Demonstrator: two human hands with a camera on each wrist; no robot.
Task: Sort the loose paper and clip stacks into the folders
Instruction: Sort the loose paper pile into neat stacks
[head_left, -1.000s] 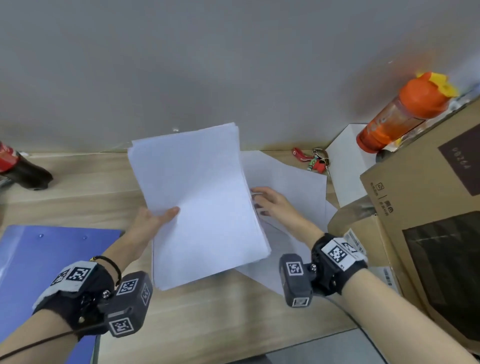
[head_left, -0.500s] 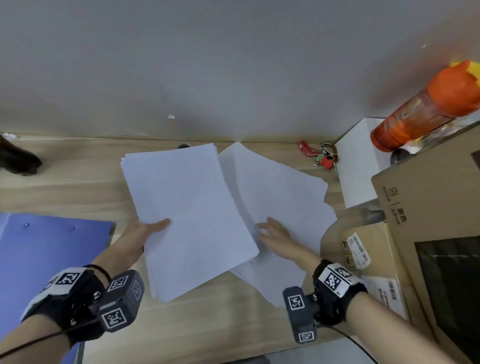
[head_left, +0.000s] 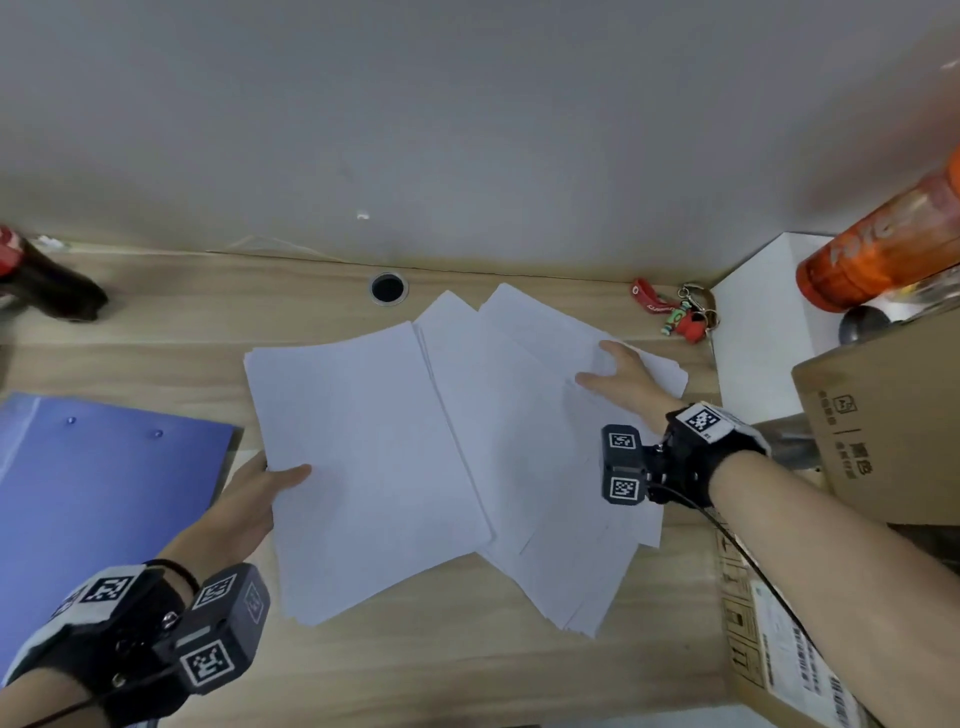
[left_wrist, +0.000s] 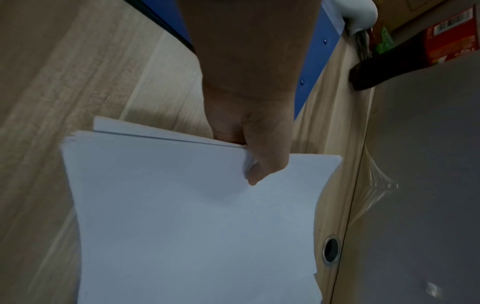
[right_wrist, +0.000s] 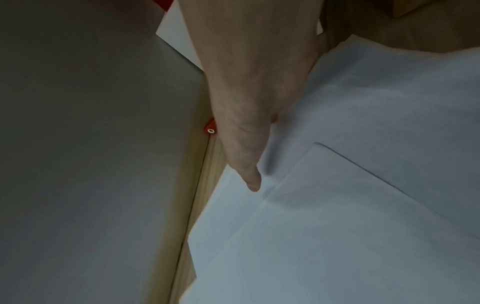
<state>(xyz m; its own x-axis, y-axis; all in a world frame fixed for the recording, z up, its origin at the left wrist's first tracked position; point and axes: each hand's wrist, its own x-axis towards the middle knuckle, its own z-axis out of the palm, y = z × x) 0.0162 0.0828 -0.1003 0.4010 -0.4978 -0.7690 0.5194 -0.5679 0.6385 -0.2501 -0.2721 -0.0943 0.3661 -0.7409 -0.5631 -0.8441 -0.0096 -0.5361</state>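
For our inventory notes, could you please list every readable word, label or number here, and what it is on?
"黑色": printed sideways on the cardboard box.
Orange bottle: white lettering, too blurred to read.
Red lanyard, shipping label, cola bottle label: too small or blurred.

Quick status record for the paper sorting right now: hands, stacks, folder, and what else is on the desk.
left hand: grips the gathered stack at its left edge, thumb on top
right hand: fingers straight, resting flat on the loose sheets
loose sheets: fanned unevenly on the wooden desk, partly under the gathered stack
blue folder: flat at the left, no paper on it
clips: none visible
other items: keys, orange bottle, cardboard box at right; dark bottle far left
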